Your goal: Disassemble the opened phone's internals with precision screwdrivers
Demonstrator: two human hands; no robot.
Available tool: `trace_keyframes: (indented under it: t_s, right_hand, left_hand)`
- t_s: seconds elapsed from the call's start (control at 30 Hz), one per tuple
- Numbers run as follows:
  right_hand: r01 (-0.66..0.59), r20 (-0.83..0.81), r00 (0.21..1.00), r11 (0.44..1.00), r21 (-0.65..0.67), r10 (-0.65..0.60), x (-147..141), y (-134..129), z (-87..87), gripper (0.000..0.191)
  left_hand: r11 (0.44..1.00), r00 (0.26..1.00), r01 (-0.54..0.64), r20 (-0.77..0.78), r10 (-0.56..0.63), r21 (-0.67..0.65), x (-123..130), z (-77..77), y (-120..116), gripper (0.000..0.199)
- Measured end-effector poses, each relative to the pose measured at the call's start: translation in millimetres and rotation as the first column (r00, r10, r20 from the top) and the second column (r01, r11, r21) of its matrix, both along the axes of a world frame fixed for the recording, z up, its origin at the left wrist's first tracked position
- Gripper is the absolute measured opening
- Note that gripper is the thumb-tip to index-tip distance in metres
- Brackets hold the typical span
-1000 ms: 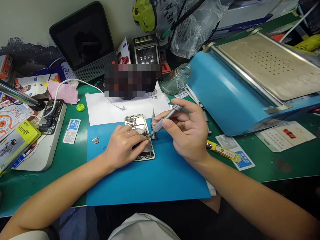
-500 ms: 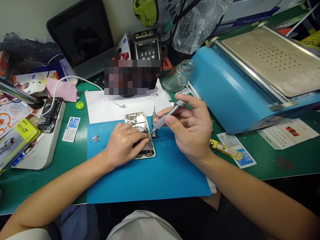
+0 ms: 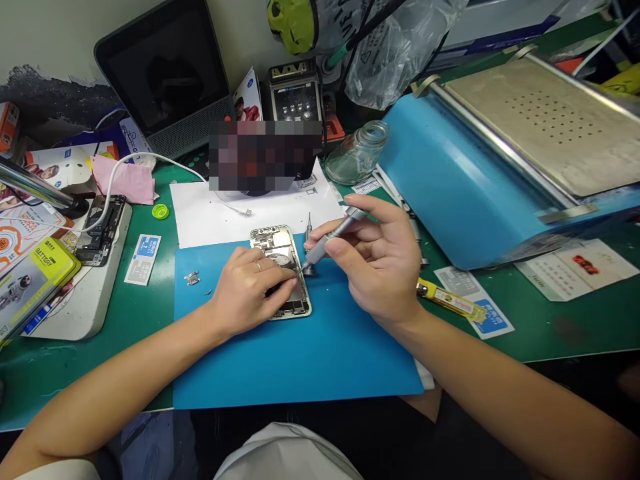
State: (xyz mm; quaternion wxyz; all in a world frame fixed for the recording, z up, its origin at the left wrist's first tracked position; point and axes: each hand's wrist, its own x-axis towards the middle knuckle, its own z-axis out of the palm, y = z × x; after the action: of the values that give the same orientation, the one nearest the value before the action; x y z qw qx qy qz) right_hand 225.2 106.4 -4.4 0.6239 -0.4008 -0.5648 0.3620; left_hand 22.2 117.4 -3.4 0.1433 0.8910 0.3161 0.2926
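An opened smartphone [image 3: 302, 308] lies on a blue mat with its inner parts bare. Across it rests my left hand [image 3: 255, 283], index finger and thumb pinched together near the screwdriver's tip; what they hold, if anything, is too small to make out. My right hand [image 3: 383, 263] grips a grey precision screwdriver [image 3: 327, 247], slanted down to the left, its tip meeting my left fingertips over the phone's right side. A second screwdriver [image 3: 309, 223] stands upright just behind, partly covered by my right fingers. Small metal phone parts [image 3: 191, 277] lie on the mat left of my left hand.
Under the work spreads the blue mat [image 3: 300, 363], with white paper [image 3: 200, 213] behind it. A yellow cutter [image 3: 450, 298] lies right of my right hand. A glass jar [image 3: 357, 153] and a large blue machine [image 3: 450, 180] stand behind; a white cable [image 3: 165, 159] crosses the back left.
My right hand and the screwdriver have shifted slightly left, and the handle's top sits a little lower. My left hand stays in place on the phone.
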Motion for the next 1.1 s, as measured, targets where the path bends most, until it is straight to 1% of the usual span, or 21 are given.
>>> trace_keyframes:
  t_s: [0.2, 0.6, 1.1]
  right_hand:
    - [0.009, 0.019, 1.0, 1.0, 0.005, -0.009, 0.1, 0.3, -0.4, 0.04]
    - [-0.007, 0.027, 1.0, 1.0, 0.015, 0.007, 0.5, 0.8, -0.8, 0.041]
    - [-0.019, 0.048, 0.999, 0.999, 0.048, 0.016, 2.2, 1.5, -2.8, 0.044]
  left_hand:
    - [1.0, 1.0, -0.003, -0.017, 0.003, 0.004, -0.2, -1.7, -0.4, 0.022]
    - [1.0, 1.0, 0.013, 0.006, -0.013, 0.023, -0.3, -0.3, 0.3, 0.018]
    - [1.0, 1.0, 0.01, -0.001, -0.01, 0.014, -0.1, 0.0, -0.1, 0.019]
